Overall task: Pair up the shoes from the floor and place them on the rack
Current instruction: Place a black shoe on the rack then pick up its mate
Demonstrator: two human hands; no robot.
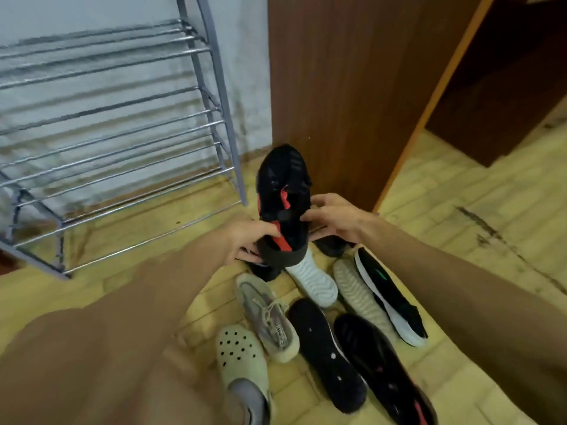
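A black high-top sneaker with red accents (283, 191) is lifted off the floor, toe pointing away from me. My left hand (245, 237) grips its heel collar from the left and my right hand (334, 220) pinches its right side. Another black shoe (329, 245) lies partly hidden under my right hand. The grey metal shoe rack (122, 118) stands bare at the left against the wall. Below my hands lie a white-soled shoe (313, 279), a grey lace-up sneaker (267, 314), a pale green clog (242, 363), two black shoes sole-up (325, 351) and a black-and-white sneaker (389, 296).
A brown wooden cabinet side (352, 87) rises just behind the lifted sneaker. An open doorway with an orange frame (445, 87) is at the right. The floor is yellow tile (460, 194) with dark smears at the right.
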